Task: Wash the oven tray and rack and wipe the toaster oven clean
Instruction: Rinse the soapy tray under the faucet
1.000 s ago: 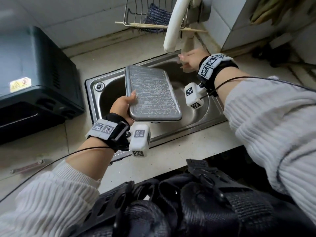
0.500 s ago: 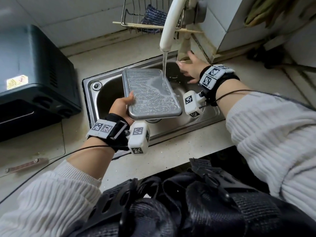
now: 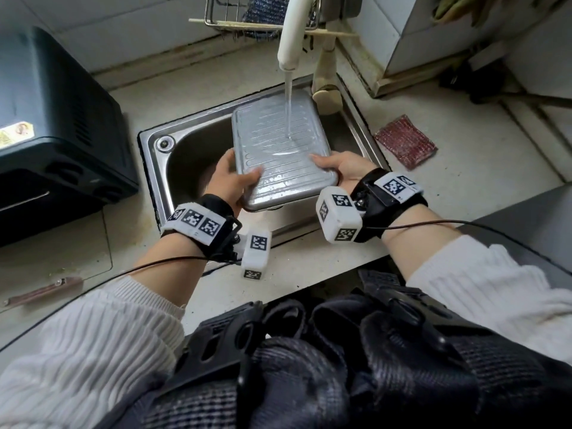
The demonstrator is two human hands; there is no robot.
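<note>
The ribbed metal oven tray [image 3: 280, 150] is held tilted over the steel sink [image 3: 154, 156], underside up. Water streams from the white faucet [image 3: 291, 35] onto the tray's far half. My left hand [image 3: 230, 181] grips the tray's near left edge, thumb on top. My right hand [image 3: 340, 167] grips its near right corner. The black toaster oven [image 3: 55, 125] stands on the counter to the left. No rack is in view.
A reddish scouring cloth [image 3: 405, 140] lies on the counter right of the sink. A wire basket [image 3: 247, 13] with a dark scrubber hangs on the back wall. The faucet base [image 3: 325, 94] stands behind the sink. A small flat tool [image 3: 43, 289] lies at the left counter edge.
My right hand left the faucet handle and took hold of the tray's right corner. The water started running onto the tray. The tray shifted further under the spout.
</note>
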